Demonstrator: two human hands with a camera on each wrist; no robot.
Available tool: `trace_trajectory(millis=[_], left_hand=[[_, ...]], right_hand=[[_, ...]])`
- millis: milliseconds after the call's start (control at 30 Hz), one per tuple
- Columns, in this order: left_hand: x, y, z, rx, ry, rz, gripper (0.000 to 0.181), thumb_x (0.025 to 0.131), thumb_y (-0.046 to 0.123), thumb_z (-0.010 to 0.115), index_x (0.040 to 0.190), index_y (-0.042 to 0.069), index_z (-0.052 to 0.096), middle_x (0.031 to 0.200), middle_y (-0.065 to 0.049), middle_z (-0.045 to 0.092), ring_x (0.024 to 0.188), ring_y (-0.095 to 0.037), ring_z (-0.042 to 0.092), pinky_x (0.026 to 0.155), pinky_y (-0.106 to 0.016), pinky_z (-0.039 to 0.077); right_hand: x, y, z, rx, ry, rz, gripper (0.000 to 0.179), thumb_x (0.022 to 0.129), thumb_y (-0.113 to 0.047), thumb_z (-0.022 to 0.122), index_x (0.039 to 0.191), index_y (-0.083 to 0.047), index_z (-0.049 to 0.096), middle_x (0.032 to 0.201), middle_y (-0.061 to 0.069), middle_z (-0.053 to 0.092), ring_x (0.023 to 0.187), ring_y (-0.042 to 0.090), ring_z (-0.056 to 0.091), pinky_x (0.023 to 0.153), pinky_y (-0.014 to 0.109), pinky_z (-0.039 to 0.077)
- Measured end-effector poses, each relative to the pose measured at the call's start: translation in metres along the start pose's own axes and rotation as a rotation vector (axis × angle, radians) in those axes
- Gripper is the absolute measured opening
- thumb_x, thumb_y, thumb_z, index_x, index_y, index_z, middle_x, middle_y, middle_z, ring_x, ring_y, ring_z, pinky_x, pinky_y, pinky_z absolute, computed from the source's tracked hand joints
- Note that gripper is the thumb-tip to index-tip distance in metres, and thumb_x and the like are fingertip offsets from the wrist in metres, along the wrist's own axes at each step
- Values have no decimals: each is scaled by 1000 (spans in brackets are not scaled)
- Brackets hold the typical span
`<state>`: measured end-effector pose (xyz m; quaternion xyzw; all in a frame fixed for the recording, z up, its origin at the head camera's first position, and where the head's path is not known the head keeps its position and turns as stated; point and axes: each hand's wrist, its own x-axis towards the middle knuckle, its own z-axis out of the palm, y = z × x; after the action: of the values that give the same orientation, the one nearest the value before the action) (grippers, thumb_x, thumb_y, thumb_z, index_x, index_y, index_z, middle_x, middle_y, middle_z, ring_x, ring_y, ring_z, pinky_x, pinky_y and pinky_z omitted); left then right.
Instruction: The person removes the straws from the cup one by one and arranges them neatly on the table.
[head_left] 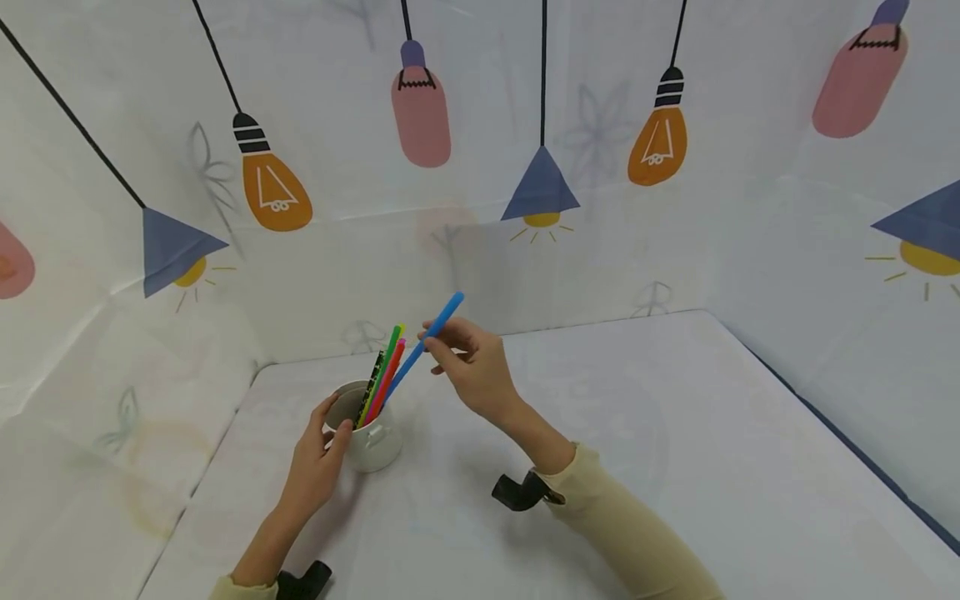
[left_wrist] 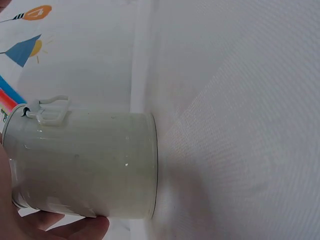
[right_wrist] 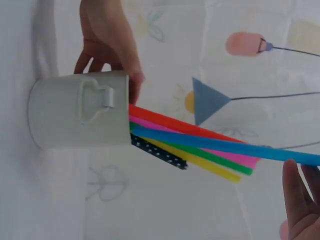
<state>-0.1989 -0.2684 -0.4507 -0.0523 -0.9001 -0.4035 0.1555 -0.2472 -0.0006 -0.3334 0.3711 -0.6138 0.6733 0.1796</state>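
Observation:
On the white tabletop stands a pale grey-green pot (head_left: 372, 450) with a small handle (right_wrist: 95, 100) on its side. My left hand (head_left: 318, 454) holds the pot near its rim, thumb on one side and fingers around the other. Between thumb and fingers, my right hand (head_left: 474, 367) pinches a long blue straw (head_left: 447, 312) near its upper end. The blue straw slants, its lower end hidden in the pot. Red (right_wrist: 185, 125), pink (right_wrist: 245, 159), green (right_wrist: 220, 161) and yellow (right_wrist: 215, 169) straws lean beside it, with a shorter black one with white dots (right_wrist: 159, 152).
A white covered tabletop (head_left: 600, 433) surrounds the pot. Behind it and at both sides hang white sheets (head_left: 345, 167) printed with lamps and bulbs. Each wrist carries a black camera mount (head_left: 519, 492) by a pale yellow sleeve (head_left: 622, 533).

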Motion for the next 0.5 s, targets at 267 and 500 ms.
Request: trace_trajectory(millis=[267,500], left_hand=[[-1,1,-1,3,-6,-18,59,104,31,47,152,9,22,152,-21,30,133,-44,36,98,-61,38],[0,-2,0,8,-8,-4,59,104,32,45,152,8,22,152,-22,29,132,-46,36,97,-62,38]], right_hand=[[13,-27,-27,5,54,-105,24,94,5,58,118,7,60,97,19,68,84,35,67,64,39,59],[26,-30,-47,-32,102,-112,27,95,1,59,121,5,60,87,14,67,72,29,68,56,37,58]])
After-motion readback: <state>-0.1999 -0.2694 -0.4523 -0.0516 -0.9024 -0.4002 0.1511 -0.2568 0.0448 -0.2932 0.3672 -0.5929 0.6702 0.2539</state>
